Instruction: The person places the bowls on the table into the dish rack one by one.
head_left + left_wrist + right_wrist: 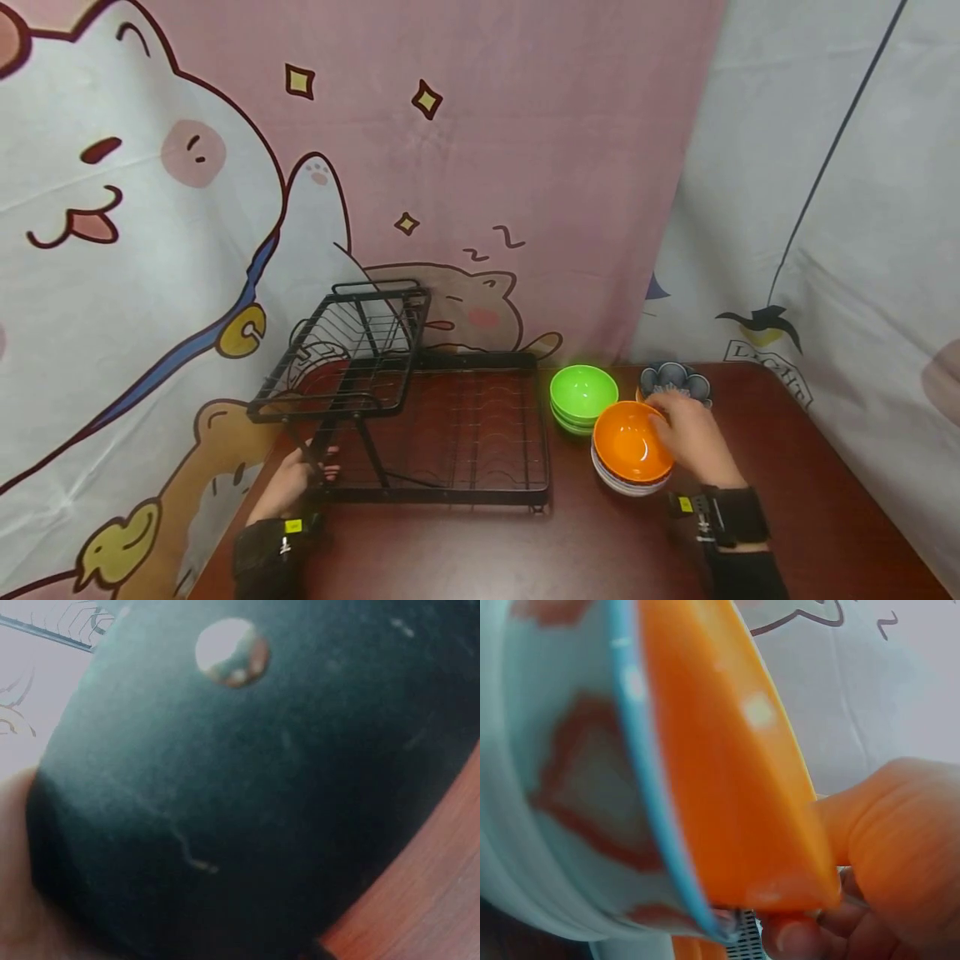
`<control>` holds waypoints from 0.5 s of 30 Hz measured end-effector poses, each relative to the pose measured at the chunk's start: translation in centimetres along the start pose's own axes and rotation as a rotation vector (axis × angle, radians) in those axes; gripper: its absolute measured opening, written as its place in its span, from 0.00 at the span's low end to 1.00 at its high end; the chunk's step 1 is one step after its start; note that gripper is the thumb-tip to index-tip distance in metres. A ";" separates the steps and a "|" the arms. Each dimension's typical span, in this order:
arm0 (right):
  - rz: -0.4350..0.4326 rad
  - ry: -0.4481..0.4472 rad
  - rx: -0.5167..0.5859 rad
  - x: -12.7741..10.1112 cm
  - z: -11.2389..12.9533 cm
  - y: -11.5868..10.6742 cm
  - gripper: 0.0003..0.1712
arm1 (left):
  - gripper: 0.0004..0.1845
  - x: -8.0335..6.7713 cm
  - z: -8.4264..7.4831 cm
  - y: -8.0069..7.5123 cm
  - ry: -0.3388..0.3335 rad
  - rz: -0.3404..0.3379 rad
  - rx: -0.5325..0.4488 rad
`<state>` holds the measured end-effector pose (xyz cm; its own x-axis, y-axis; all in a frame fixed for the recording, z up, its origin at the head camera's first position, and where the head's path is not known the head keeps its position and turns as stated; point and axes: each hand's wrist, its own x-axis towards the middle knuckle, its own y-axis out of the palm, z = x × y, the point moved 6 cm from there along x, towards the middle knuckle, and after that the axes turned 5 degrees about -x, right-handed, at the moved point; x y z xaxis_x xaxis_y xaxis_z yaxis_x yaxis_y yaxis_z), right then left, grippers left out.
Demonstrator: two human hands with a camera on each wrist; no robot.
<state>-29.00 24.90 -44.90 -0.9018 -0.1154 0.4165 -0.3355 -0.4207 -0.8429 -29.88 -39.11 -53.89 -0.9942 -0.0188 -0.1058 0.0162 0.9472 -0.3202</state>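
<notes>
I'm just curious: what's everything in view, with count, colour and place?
Two-tier metal dish rack: one, black, table's left half
Round bowls: one stack, lime green, right of rack
Glossy round bowl: one visible, orange, right of those
Patterned bowls: one stack, white and red, beneath it
Lobed item: count unclear, blue-grey, back right
Glossy table: one, red-brown, below
Cartoon cloth backdrop: one, pink and white, behind
Wristbands: two, black, one per wrist
Left hand: one, holding rack's left side
Right hand: one, fingers pinching glossy bowl

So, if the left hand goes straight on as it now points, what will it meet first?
Most likely another part of the black dish rack, which the left hand grips: its slanted leg stands beyond the fingers, though depth is unclear.
</notes>
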 end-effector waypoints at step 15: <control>0.074 0.213 0.297 -0.7 -1.1 -1.7 0.19 | 0.32 -0.1 -0.2 1.1 0.050 0.134 -0.139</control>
<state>-28.11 26.67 -44.16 -0.9676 0.0212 0.2516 -0.2017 -0.6645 -0.7196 -29.83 -37.99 -54.04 -0.9883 0.1228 -0.0903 0.1369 0.9754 -0.1730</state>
